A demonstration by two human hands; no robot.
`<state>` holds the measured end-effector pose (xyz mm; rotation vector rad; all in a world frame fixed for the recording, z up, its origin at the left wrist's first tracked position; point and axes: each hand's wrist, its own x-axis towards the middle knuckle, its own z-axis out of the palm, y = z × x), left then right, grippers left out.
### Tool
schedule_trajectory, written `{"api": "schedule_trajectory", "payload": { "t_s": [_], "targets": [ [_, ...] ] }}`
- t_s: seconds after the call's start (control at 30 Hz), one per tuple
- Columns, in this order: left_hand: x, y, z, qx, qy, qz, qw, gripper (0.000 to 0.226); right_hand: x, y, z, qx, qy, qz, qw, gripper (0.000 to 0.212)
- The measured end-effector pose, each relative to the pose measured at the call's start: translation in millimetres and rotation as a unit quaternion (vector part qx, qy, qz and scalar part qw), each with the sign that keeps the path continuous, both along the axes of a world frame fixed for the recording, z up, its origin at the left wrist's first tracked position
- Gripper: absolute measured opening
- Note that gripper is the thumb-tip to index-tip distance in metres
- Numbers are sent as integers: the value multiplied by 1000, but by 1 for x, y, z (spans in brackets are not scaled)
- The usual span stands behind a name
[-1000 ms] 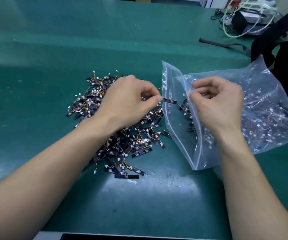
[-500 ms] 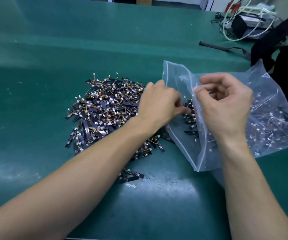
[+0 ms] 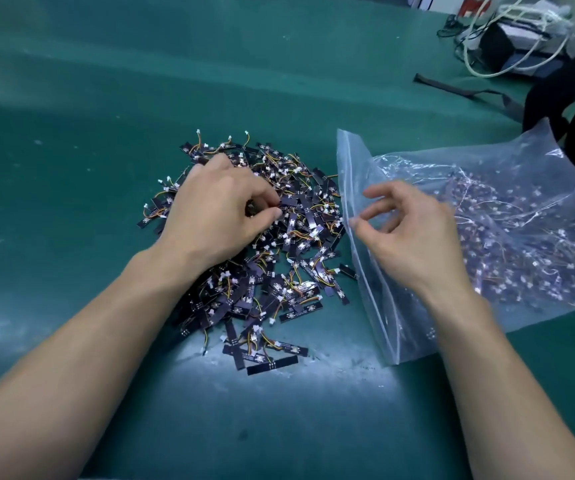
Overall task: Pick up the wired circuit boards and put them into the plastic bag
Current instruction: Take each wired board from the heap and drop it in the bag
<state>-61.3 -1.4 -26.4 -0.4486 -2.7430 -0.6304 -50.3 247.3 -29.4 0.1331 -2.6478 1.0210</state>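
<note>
The wired circuit boards (image 3: 299, 237) lie in a loose tangled heap just left of the plastic bag (image 3: 358, 161), a few strays trailing toward me off its near edge. My left hand (image 3: 223, 209) sits on top of that heap, on the side away from the bag, fingers curled down and thumb and forefinger pinched together on the end of one dark strip.

They look nearly weightless: thin, stiff little strips, each with a short soft wire tail and a white plug. The wires snag one another, so I expect a lift to drag neighbours along. I would take a board by its bare end, across the narrow width, rather than by the wire, and shake it free low over the heap.

My right hand (image 3: 417, 237) hovers at the bag's mouth, fingers apart and slack, clamped on nothing that I can see; the thumb tip is at the zip lip. The bag lies on its side, already well filled, and its film is limp and slippery, so the mouth will likely sag unless I hold it.

Under everything is the green mat (image 3: 106, 133). Well beyond the bag are a black strap (image 3: 452, 86) and white cables (image 3: 521, 15).
</note>
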Motion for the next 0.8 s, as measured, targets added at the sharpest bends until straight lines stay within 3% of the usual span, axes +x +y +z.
{"api": "schedule_trajectory", "payload": {
  "t_s": [0.17,0.3,0.53,0.8],
  "targets": [
    [0,-4,-1,11,36,-23,999,17,5,-1,7,42,114,121,985,10],
    [2,-5,-2,11,53,-41,998,17,11,-6,6,103,28,224,969,8],
    [4,-6,-3,19,61,-53,997,17,9,-10,2,166,-17,233,958,8],
    [6,-4,-4,44,80,-76,993,16,7,-8,1,44,80,169,981,6]
  ]
}}
